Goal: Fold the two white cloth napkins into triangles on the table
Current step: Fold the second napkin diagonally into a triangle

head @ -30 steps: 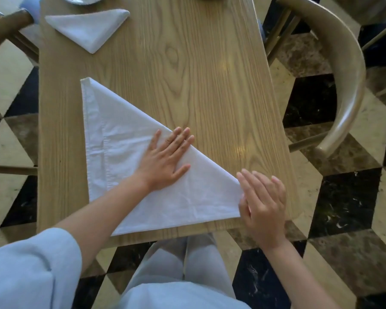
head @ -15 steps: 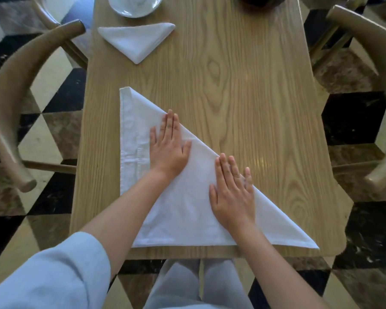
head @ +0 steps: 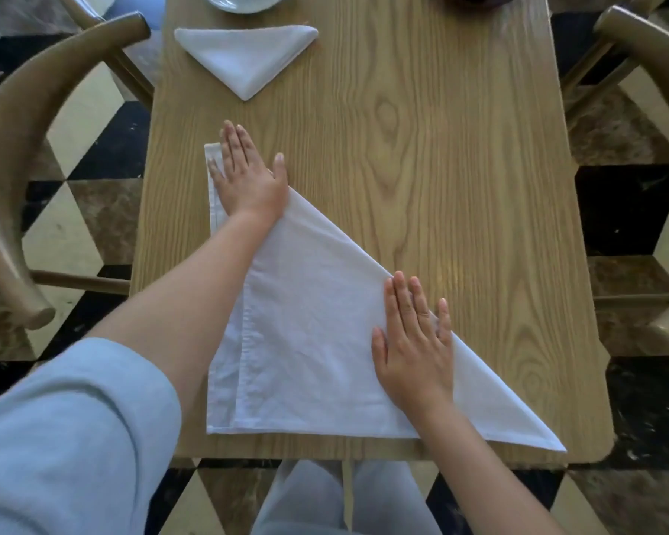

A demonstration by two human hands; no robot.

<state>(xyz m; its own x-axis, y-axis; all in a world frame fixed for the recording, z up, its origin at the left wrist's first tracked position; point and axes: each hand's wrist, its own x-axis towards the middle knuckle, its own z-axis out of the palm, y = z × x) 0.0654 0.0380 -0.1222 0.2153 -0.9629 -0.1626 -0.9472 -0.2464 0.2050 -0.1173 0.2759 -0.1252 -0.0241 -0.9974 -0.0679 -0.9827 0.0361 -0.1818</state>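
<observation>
our left grip (head: 248,179) lies released, fingers straight, pressing the far corner of the large white napkin (head: 317,341), while our right grip (head: 414,349) presses flat, also released, on its slanted fold. that napkin lies as a triangle on the near bench (head: 460,148); the small folded napkin (head: 248,56) rests at the far end.

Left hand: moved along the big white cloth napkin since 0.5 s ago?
Yes. The left hand slid from mid-cloth to the far corner of the large white cloth napkin, towards the small folded white napkin.
</observation>
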